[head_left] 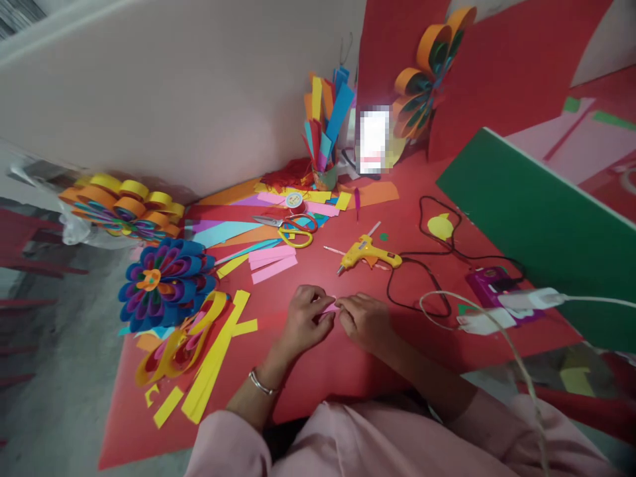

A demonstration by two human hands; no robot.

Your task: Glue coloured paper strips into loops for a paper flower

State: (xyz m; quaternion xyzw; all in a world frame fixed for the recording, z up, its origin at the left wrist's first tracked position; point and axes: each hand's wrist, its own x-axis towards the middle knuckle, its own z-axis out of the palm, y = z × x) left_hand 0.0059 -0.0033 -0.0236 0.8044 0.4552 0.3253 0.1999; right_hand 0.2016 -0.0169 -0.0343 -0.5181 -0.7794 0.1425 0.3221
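Between my two hands, near the front of the red table (348,351), is a small pink paper strip (330,307). My left hand (309,318) pinches its left side between thumb and fingers. On the other side my right hand (362,320) has its fingertips closed on the strip's right end. Just beyond the hands lies a yellow hot glue gun (370,255), its nozzle pointing toward me. Several flat pink paper strips (272,263) rest to the left of it, below a pair of scissors (293,228) with red and yellow handles.
Paper flowers (163,285) and long yellow strips (213,364) occupy the left side. A cup of coloured strips (325,179) stands at the back. Cables, a purple power strip (489,285) and a green board (541,245) are on the right.
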